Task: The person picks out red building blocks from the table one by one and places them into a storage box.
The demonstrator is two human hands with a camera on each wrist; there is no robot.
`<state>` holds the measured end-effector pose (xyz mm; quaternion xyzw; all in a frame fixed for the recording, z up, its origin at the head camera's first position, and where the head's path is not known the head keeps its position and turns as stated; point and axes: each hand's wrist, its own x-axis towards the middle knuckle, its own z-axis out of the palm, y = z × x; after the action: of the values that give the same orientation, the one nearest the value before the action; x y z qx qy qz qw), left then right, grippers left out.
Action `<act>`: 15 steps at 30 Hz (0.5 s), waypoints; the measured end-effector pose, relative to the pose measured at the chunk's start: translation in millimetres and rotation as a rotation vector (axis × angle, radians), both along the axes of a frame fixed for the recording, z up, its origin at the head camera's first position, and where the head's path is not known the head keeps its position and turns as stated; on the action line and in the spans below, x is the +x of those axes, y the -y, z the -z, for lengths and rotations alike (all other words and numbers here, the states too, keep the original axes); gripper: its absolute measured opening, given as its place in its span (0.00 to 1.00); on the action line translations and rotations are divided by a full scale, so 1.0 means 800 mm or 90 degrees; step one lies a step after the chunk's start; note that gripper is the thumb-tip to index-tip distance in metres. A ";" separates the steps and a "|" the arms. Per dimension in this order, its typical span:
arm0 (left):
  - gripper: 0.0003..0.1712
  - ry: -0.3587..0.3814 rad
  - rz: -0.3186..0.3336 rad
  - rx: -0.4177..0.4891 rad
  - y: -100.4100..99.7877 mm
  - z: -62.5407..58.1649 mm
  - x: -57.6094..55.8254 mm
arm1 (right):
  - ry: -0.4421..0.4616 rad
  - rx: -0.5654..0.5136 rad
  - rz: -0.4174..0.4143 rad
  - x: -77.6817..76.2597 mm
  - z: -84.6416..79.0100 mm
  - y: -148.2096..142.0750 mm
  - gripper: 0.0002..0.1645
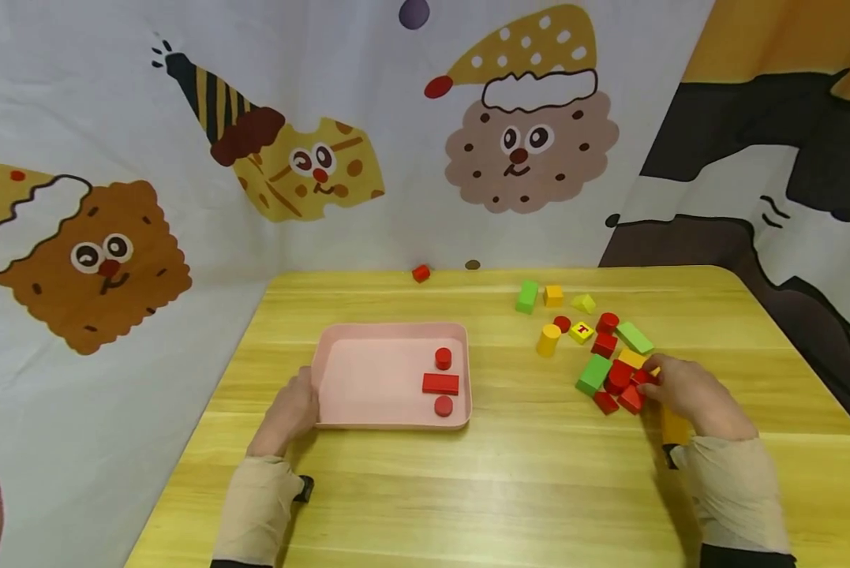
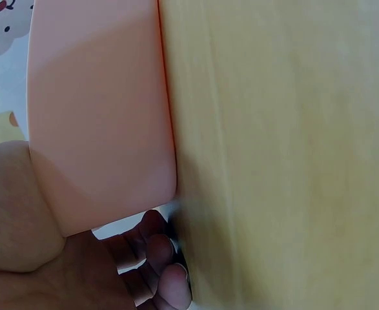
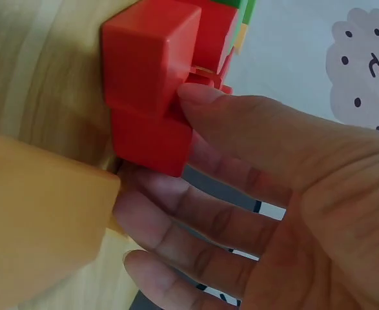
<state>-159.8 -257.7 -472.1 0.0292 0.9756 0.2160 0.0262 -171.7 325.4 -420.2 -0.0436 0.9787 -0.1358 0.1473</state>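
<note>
At the left end of a pink tray (image 1: 368, 379), my left hand (image 1: 293, 406) holds its side. In the left wrist view the thumb (image 2: 15, 206) lies over the tray's rim and the fingers (image 2: 160, 252) curl below its corner. Two red cylinders (image 1: 443, 358) and a red rectangular block (image 1: 440, 384) lie inside the tray. My right hand (image 1: 694, 394) is at the right edge of a block pile, pinching a red block (image 3: 152, 139) between thumb and fingers. Another red block (image 3: 141, 58) sits close against it, and a large orange block (image 3: 40, 219) is beside the fingers.
Around the pile lie green blocks (image 1: 595, 374), a yellow block marked with a T (image 1: 582, 332) and a standing orange cylinder (image 1: 548, 341). A red block (image 1: 421, 273) rests at the table's back edge. A printed curtain (image 1: 410, 158) hangs behind the wooden table (image 1: 503, 489).
</note>
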 end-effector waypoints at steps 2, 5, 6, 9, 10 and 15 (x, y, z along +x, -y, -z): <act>0.14 0.005 -0.001 0.000 -0.001 -0.002 0.000 | -0.004 0.000 0.000 0.001 0.002 -0.001 0.27; 0.15 0.018 -0.004 0.002 -0.002 -0.003 0.000 | -0.005 0.001 0.000 0.001 0.004 -0.002 0.27; 0.15 0.023 -0.005 0.002 -0.002 -0.003 0.000 | -0.004 0.000 0.003 0.001 0.004 -0.002 0.27; 0.17 0.035 -0.008 0.003 -0.003 -0.004 0.001 | -0.001 -0.002 0.010 0.001 0.005 -0.002 0.27; 0.17 0.036 -0.008 0.004 -0.003 -0.004 0.001 | -0.002 -0.004 0.011 0.001 0.005 -0.002 0.27; 0.17 0.033 -0.006 0.004 -0.001 -0.004 0.002 | -0.029 -0.008 -0.005 0.002 0.002 -0.006 0.26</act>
<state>-158.2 -256.9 -468.9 0.0189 0.9740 0.2202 0.0506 -170.3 330.0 -422.0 -0.0518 0.9807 -0.1407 0.1255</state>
